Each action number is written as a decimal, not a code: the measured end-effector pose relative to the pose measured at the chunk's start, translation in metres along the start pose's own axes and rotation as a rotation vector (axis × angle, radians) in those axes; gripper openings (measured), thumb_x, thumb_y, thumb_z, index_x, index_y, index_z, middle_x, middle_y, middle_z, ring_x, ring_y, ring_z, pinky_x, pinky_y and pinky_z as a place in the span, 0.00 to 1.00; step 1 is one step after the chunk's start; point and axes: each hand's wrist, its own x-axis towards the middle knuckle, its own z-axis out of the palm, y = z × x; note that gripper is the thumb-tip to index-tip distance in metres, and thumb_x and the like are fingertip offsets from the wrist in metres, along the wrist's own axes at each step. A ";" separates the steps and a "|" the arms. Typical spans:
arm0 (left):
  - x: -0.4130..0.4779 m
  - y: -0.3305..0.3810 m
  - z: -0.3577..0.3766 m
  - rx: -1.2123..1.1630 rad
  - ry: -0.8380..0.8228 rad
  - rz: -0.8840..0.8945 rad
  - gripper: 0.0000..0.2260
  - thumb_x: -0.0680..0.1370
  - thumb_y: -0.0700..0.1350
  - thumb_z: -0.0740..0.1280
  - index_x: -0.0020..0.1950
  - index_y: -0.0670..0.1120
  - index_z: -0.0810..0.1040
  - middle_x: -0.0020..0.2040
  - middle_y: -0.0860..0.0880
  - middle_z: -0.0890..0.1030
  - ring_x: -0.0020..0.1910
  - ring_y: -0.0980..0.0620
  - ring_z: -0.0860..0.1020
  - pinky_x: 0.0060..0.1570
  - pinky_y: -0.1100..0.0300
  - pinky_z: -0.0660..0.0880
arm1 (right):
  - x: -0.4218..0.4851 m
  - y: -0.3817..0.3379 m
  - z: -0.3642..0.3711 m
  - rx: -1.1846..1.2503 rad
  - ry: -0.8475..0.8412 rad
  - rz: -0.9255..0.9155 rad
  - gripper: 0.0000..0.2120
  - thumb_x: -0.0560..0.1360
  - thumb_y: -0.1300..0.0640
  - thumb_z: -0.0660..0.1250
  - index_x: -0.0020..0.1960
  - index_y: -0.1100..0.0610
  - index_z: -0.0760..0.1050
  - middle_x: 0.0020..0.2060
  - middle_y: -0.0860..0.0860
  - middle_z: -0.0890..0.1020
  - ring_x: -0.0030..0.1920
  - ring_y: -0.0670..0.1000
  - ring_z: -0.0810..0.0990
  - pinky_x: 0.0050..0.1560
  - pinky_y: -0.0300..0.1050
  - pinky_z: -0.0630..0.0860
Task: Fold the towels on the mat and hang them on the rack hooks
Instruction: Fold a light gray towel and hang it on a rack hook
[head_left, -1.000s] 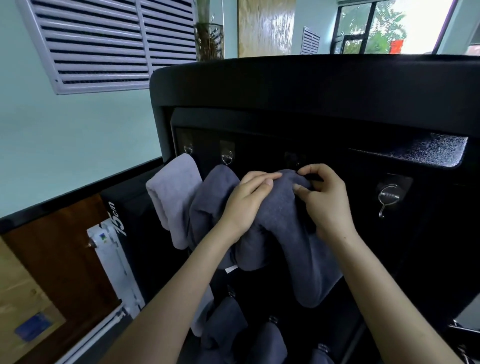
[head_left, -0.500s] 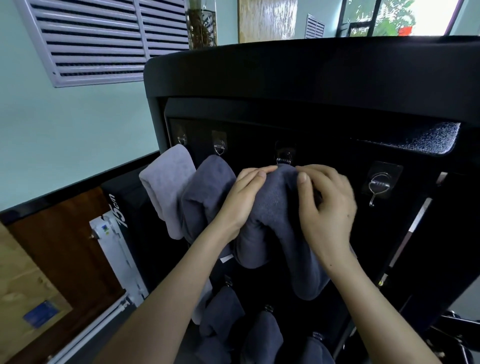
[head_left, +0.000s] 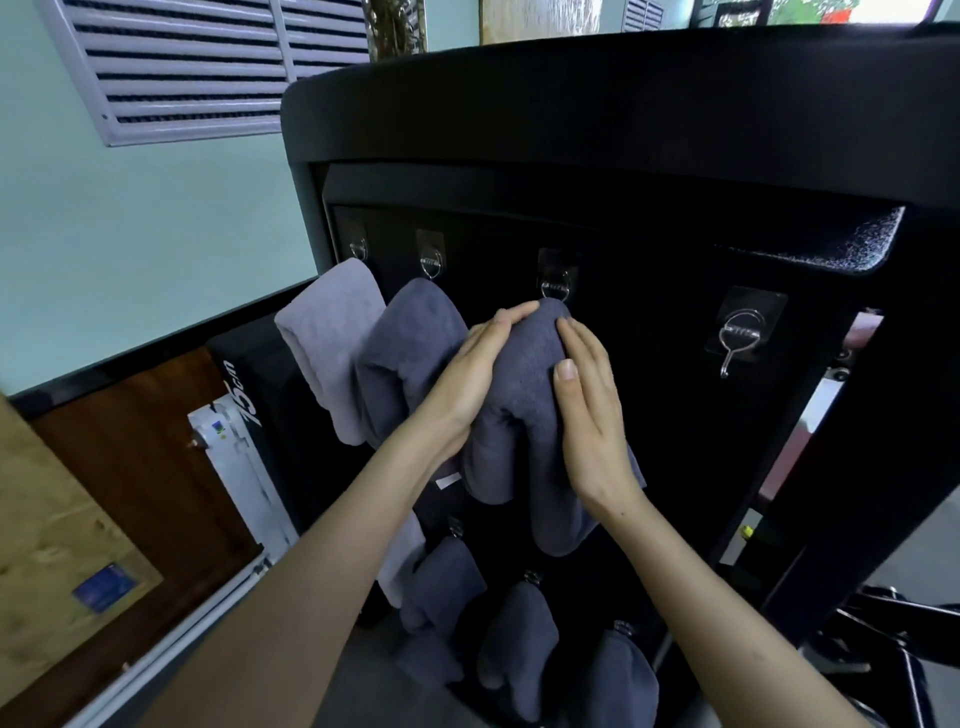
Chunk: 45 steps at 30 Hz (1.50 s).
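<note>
Where a dark grey towel (head_left: 524, 395) hangs from the third hook (head_left: 556, 286) of the black rack (head_left: 623, 130), both hands press it between flat, straight fingers, the left hand (head_left: 467, 379) on its left fold and the right hand (head_left: 587, 415) on its right. Another dark towel (head_left: 410, 343) touches it on the left, and beyond that hangs a pale grey towel (head_left: 332, 343). A free hook (head_left: 740, 332) lies to the right. The forearms partly hide the lower-row towels (head_left: 514, 639).

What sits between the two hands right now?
In the head view, the dark grey towel under the third hook; the left hand and right hand rest on its sides.
</note>
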 end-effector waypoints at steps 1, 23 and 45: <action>-0.002 0.002 -0.002 0.063 -0.002 0.065 0.19 0.77 0.61 0.58 0.62 0.55 0.76 0.61 0.51 0.79 0.61 0.53 0.76 0.65 0.50 0.70 | -0.002 -0.002 -0.003 -0.011 0.007 0.007 0.24 0.78 0.43 0.50 0.71 0.50 0.66 0.70 0.45 0.66 0.70 0.40 0.63 0.71 0.41 0.59; -0.132 -0.101 0.137 0.545 -0.905 0.871 0.13 0.77 0.51 0.60 0.48 0.46 0.82 0.45 0.52 0.80 0.47 0.51 0.76 0.49 0.56 0.72 | -0.340 0.001 -0.119 -0.523 0.703 0.858 0.10 0.75 0.42 0.60 0.40 0.44 0.75 0.38 0.45 0.82 0.41 0.47 0.80 0.47 0.54 0.77; -0.365 -0.250 0.502 0.527 -1.686 0.153 0.08 0.80 0.42 0.61 0.46 0.49 0.80 0.44 0.49 0.83 0.41 0.62 0.79 0.44 0.73 0.72 | -0.742 -0.103 -0.303 -0.471 1.510 1.545 0.08 0.78 0.49 0.61 0.40 0.45 0.73 0.39 0.42 0.79 0.44 0.47 0.79 0.44 0.44 0.73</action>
